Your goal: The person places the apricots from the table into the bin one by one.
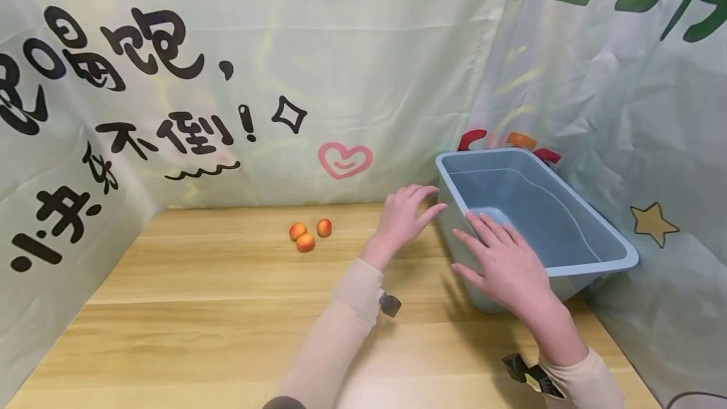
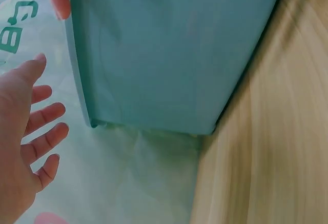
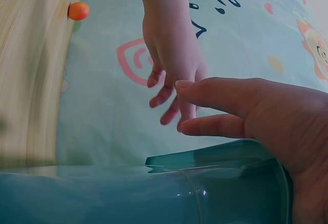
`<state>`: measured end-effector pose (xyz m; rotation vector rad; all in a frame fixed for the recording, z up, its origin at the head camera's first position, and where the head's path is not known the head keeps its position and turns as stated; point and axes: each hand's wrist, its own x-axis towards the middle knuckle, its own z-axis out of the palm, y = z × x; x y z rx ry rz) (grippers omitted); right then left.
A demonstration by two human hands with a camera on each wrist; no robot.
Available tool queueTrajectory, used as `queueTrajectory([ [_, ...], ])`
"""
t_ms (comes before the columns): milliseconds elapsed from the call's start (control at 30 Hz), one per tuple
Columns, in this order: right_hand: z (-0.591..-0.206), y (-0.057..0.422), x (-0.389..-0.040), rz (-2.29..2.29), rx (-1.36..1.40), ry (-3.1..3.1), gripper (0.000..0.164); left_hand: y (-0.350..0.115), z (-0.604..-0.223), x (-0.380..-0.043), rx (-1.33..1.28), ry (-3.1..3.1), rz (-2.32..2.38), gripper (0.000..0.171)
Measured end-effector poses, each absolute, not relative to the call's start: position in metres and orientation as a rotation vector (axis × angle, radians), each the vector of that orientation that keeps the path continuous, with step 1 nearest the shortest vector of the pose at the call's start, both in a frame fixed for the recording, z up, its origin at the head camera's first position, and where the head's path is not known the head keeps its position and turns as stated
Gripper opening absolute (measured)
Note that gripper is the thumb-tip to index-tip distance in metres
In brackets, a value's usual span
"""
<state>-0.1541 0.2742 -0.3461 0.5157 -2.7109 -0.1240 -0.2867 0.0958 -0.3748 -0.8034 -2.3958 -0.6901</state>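
A large blue-grey plastic tub [image 1: 616, 262] stands on the right of the wooden table. My left hand [image 1: 402, 218] is beside the tub's left rim with its fingers loosely extended and nothing in them; the left wrist view shows this hand [image 2: 20, 126] apart from the rim. Over the tub's near left side, my right hand [image 1: 505, 262] spreads its fingers and holds nothing. Whether it touches the rim I cannot tell. Three small orange-red fruits, apricot-like, lie left of my left hand: one fruit [image 1: 298, 231] beside a second fruit [image 1: 305, 243], and a third fruit [image 1: 324, 227] slightly apart.
Pale printed cloth [image 1: 397, 81] hangs behind the table [image 1: 187, 308] and along both sides. The tub's far end is close to the back cloth, and its right side is near the right cloth. A dark cable [image 1: 695, 394] shows at the lower right corner.
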Motion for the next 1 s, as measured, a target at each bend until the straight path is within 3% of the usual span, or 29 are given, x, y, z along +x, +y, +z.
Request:
queueTrajectory([
  [1000, -0.345, 0.274, -0.153, -0.079, 0.521, -2.730, 0.061, 0.022, -0.401, -0.280, -0.644, -2.603, -0.628, 0.045],
])
